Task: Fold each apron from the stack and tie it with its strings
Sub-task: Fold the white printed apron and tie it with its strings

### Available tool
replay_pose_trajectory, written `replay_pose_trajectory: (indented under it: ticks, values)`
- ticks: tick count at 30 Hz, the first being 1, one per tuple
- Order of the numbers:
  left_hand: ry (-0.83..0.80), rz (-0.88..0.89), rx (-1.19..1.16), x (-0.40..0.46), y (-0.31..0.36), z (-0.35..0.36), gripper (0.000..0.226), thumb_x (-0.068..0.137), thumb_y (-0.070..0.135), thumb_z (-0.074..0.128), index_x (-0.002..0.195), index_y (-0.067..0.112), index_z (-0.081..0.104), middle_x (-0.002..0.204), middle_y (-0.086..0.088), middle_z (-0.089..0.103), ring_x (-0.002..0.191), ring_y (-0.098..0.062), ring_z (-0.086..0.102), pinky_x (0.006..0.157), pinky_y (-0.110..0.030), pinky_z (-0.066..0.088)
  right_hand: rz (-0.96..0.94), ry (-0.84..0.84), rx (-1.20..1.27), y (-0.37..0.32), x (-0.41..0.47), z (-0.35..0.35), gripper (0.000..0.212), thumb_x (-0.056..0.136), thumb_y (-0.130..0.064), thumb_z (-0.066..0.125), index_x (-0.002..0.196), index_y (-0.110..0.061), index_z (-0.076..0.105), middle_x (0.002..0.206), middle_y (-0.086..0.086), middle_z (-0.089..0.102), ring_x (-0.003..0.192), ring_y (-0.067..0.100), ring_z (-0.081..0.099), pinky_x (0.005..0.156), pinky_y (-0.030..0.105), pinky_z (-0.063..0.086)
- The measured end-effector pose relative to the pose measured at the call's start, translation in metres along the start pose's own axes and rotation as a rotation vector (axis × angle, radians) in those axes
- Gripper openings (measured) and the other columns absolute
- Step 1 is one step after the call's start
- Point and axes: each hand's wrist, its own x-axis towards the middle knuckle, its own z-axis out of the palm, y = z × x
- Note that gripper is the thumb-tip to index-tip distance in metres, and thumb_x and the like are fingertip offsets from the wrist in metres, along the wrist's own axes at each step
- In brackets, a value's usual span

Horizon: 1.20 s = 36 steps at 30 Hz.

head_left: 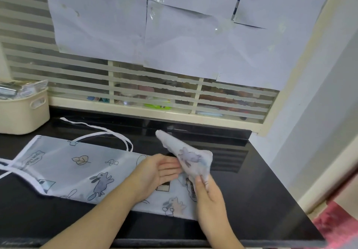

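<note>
A pale apron printed with rabbits and leaves lies lengthwise across the black counter, folded into a long strip. Its white strings loop over the counter behind it, and more strings trail off the left edge. My right hand pinches the apron's right end and lifts it up and over, so the flap stands raised above the counter. My left hand lies flat with straight fingers on the apron just left of the raised flap, pressing the cloth down.
A cream plastic basket with packets in it stands at the back left of the counter. A slatted window with taped paper sheets runs along the back. The counter's right edge drops off beside a wall.
</note>
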Motion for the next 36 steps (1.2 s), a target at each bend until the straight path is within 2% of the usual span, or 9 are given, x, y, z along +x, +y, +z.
replay_pose_trajectory:
  ticks: [3, 6, 12, 18, 25, 27, 31, 33, 36]
  values:
    - [-0.043, 0.241, 0.949, 0.005, -0.005, 0.021, 0.037, 0.097, 0.02, 0.057, 0.129, 0.034, 0.071, 0.122, 0.009, 0.073, 0.105, -0.01, 0.071, 0.098, -0.032, 0.057, 0.047, 0.087, 0.049, 0.006, 0.001, -0.011, 0.036, 0.113, -0.025, 0.041, 0.142, -0.034, 0.061, 0.132, -0.015, 0.071, 0.126, 0.006, 0.064, 0.11, 0.036, 0.049]
    - [-0.052, 0.415, 1.507, 0.013, -0.02, 0.042, 0.037, 0.104, 0.037, 0.044, 0.137, 0.033, 0.059, 0.139, 0.015, 0.051, 0.119, -0.017, 0.053, 0.099, -0.039, 0.052, 0.027, 0.095, 0.011, 0.01, 0.001, -0.011, 0.042, 0.112, -0.024, 0.042, 0.15, -0.038, 0.052, 0.143, -0.019, 0.063, 0.135, 0.002, 0.056, 0.119, 0.039, 0.041]
    - [0.003, 0.258, 1.847, 0.011, -0.023, 0.073, 0.039, 0.104, 0.056, 0.032, 0.135, 0.037, 0.044, 0.146, -0.003, 0.034, 0.113, -0.032, 0.044, 0.086, -0.044, 0.05, 0.0, 0.199, 0.039, 0.004, 0.002, -0.017, 0.037, 0.111, -0.019, 0.043, 0.139, -0.034, 0.062, 0.125, -0.017, 0.073, 0.12, 0.002, 0.066, 0.106, 0.028, 0.049]
    - [-0.101, 0.17, 2.175, -0.001, 0.0, 0.1, 0.063, 0.105, 0.037, 0.039, 0.162, 0.019, 0.021, 0.167, -0.017, 0.012, 0.129, -0.033, 0.043, 0.097, -0.04, 0.045, -0.068, 0.077, -0.03, -0.006, -0.001, -0.01, 0.042, 0.112, -0.014, 0.04, 0.147, -0.034, 0.054, 0.137, -0.029, 0.063, 0.131, -0.009, 0.054, 0.108, 0.01, 0.042]
    - [0.053, 0.285, 1.07, -0.011, 0.003, 0.036, 0.029, 0.099, 0.031, 0.057, 0.125, 0.043, 0.058, 0.145, 0.015, 0.038, 0.099, -0.012, 0.065, 0.087, -0.033, 0.056, -0.195, 0.084, -0.312, -0.005, 0.006, -0.004, 0.053, 0.11, -0.008, 0.041, 0.131, -0.053, 0.058, 0.141, -0.014, 0.059, 0.132, 0.004, 0.055, 0.109, 0.026, 0.049]
    - [0.17, 0.309, 1.1, -0.024, 0.015, 0.009, 0.02, 0.102, 0.025, 0.055, 0.114, 0.035, 0.068, 0.123, 0.013, 0.054, 0.087, -0.006, 0.064, 0.076, -0.025, 0.054, -0.29, 0.056, -0.567, -0.007, 0.013, -0.008, 0.077, 0.098, 0.007, 0.043, 0.13, -0.062, 0.052, 0.145, -0.02, 0.047, 0.138, 0.005, 0.045, 0.11, 0.014, 0.039]
    - [0.268, 0.328, 1.646, -0.061, 0.022, -0.054, 0.038, 0.101, 0.047, 0.049, 0.137, 0.038, 0.057, 0.136, 0.017, 0.042, 0.125, -0.011, 0.042, 0.106, -0.033, 0.043, -0.364, 0.071, -0.825, -0.008, 0.026, -0.002, 0.082, 0.085, 0.015, 0.055, 0.148, -0.037, 0.055, 0.163, -0.016, 0.027, 0.156, 0.014, 0.019, 0.118, 0.036, 0.036]
    - [0.162, 0.257, 1.606, -0.072, 0.011, -0.072, 0.053, 0.099, 0.059, 0.046, 0.15, 0.043, 0.044, 0.143, 0.018, 0.034, 0.133, -0.012, 0.03, 0.117, -0.036, 0.031, -0.438, 0.046, -0.998, -0.015, 0.03, 0.008, 0.08, 0.077, 0.01, 0.062, 0.144, -0.031, 0.061, 0.158, -0.008, 0.034, 0.151, 0.025, 0.028, 0.103, 0.044, 0.052]
    - [0.195, 0.338, 1.225, -0.072, 0.0, -0.086, 0.037, 0.095, 0.049, 0.06, 0.132, 0.043, 0.062, 0.133, 0.028, 0.051, 0.127, -0.002, 0.045, 0.114, -0.035, 0.039, -0.583, -0.333, -1.19, -0.023, 0.035, 0.04, 0.055, 0.073, -0.005, 0.063, 0.116, -0.038, 0.074, 0.166, -0.011, 0.029, 0.154, 0.028, 0.028, 0.107, 0.038, 0.043]
